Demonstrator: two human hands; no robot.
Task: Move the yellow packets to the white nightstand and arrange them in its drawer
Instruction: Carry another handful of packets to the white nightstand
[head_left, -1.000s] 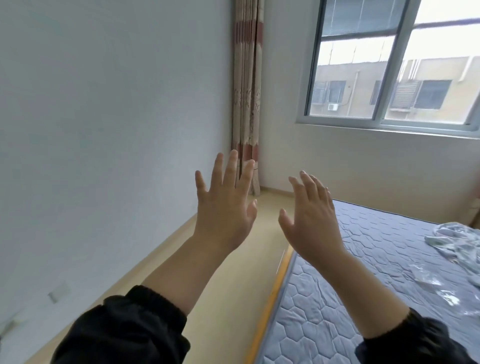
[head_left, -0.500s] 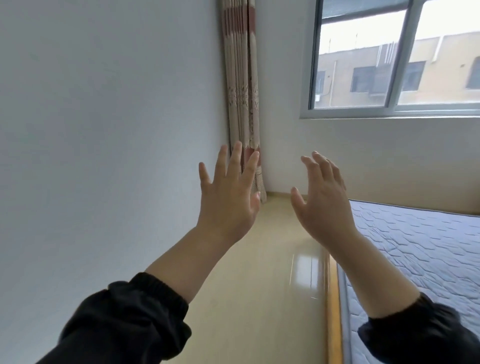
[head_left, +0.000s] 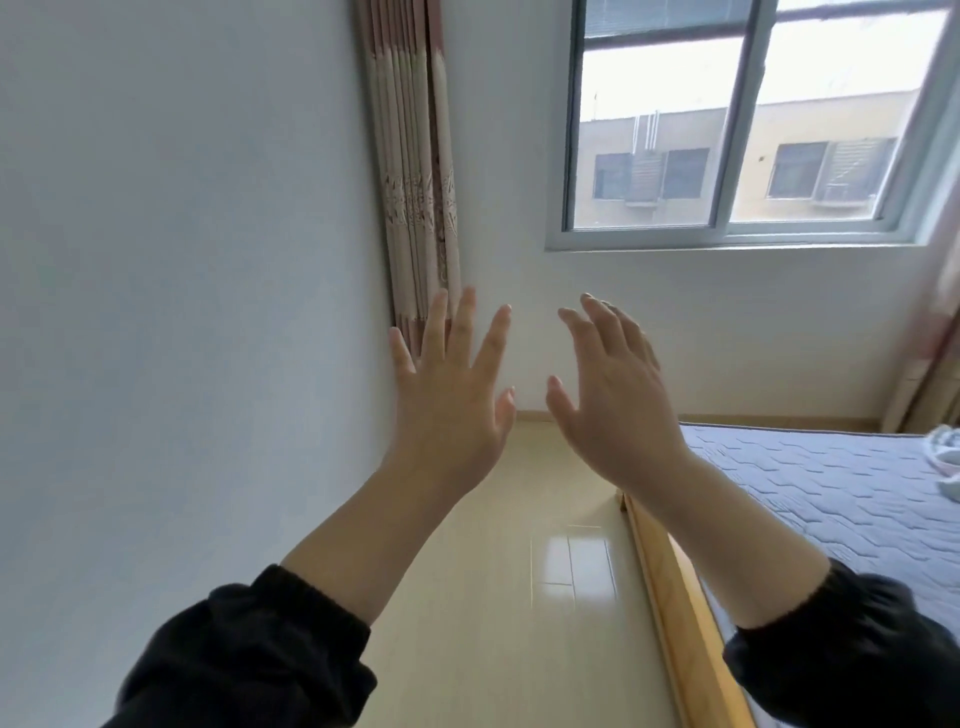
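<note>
My left hand (head_left: 449, 400) is raised in front of me with its fingers spread and straight, holding nothing. My right hand (head_left: 610, 400) is raised beside it, fingers straight and slightly apart, also holding nothing. Both arms wear black sleeves. No yellow packets and no white nightstand appear in the head view.
A white wall (head_left: 182, 312) runs along the left. A striped curtain (head_left: 415, 171) hangs in the corner beside a window (head_left: 737, 130). A bed with a blue quilted mattress (head_left: 841, 509) and wooden frame (head_left: 675, 597) stands on the right. Pale glossy floor (head_left: 519, 597) lies between wall and bed.
The view has swung left and then up, showing more window and floor and less bed. Both hands stay raised and open, a little closer together.
</note>
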